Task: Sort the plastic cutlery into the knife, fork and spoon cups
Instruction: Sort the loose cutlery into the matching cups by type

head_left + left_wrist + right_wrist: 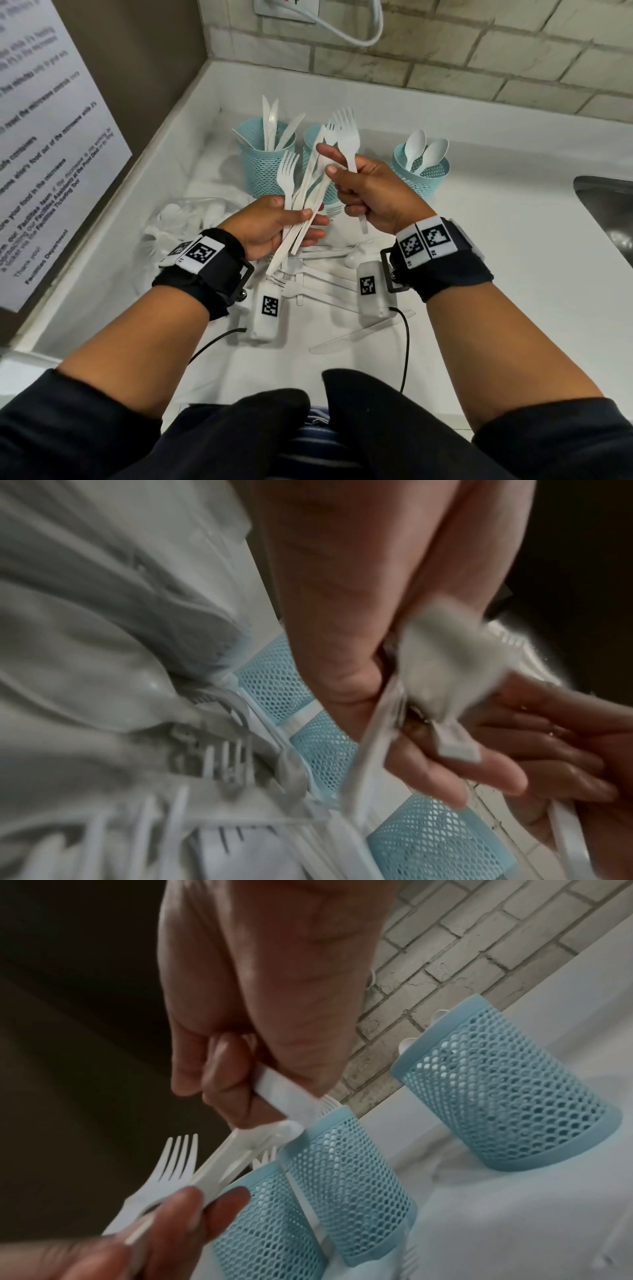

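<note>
Three light-blue mesh cups stand at the back of the white counter: the knife cup (265, 164) on the left, the fork cup (313, 144) in the middle and half hidden, and the spoon cup (423, 178) on the right. My left hand (310, 221) grips a fanned bundle of white cutlery (301, 192), a fork and several knives. My right hand (327, 159) holds white forks (347, 137) upright in its curled fingers. Its thumb and forefinger touch a piece of the bundle. The right wrist view shows the fork handle (284, 1093) in the fist (236, 1085).
Loose white cutlery (325, 274) lies on the counter under my hands, and a knife (359, 335) lies nearer to me. A crumpled clear bag (185, 219) sits at the left by the wall poster (51, 154). A steel sink (606, 212) opens at the right.
</note>
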`<state>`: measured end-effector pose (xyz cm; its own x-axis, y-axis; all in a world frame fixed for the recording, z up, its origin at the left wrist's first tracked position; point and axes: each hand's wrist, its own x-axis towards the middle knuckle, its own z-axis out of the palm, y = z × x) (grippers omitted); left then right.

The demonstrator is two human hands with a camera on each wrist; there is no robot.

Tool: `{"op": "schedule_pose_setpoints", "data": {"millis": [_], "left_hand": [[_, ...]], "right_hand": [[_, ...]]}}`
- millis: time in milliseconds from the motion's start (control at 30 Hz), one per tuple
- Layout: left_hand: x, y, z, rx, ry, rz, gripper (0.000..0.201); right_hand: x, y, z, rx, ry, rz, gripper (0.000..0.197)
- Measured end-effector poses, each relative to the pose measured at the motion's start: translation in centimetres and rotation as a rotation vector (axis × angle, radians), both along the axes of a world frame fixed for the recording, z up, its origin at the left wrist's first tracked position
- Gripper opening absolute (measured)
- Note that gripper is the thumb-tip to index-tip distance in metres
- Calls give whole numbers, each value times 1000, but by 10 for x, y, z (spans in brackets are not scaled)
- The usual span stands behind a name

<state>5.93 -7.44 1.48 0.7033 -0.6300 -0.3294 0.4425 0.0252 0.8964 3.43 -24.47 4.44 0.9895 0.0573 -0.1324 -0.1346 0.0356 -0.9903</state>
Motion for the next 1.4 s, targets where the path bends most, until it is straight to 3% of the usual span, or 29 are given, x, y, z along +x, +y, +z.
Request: {"op": "schedule_pose_setpoints", "data": {"millis": [333, 400, 500, 600, 900, 1033, 1133, 1233, 1400], "left_hand": [[-4, -4, 2, 34, 19, 26, 16], [-4, -6, 1, 59, -5, 56, 21], [-4, -6, 0, 74, -46, 60, 20], [-6, -6, 3, 45, -40, 45, 15], [-7, -7, 5, 136, -192, 50, 18], [-5, -5, 3, 140, -263, 62, 16], [-4, -3, 1, 122, -273, 79, 16], [-4, -4, 0, 139, -280, 67, 15], [-6, -9, -1, 185, -334, 53, 19]], "right_hand": [[7, 19, 9, -474, -100, -61, 48], [9, 22, 9, -542, -116, -89, 41], [12, 25, 7, -597, -170, -149, 15], [14, 23, 7, -536, -145, -230, 7], [22, 11, 13, -425, -123, -433, 26], [28, 3, 11, -456, -116, -537, 25], [27, -1, 14, -438, -110, -624, 13], [26, -1, 15, -318, -78, -579, 12], [21, 8, 10, -361, -87, -399, 15]]}}
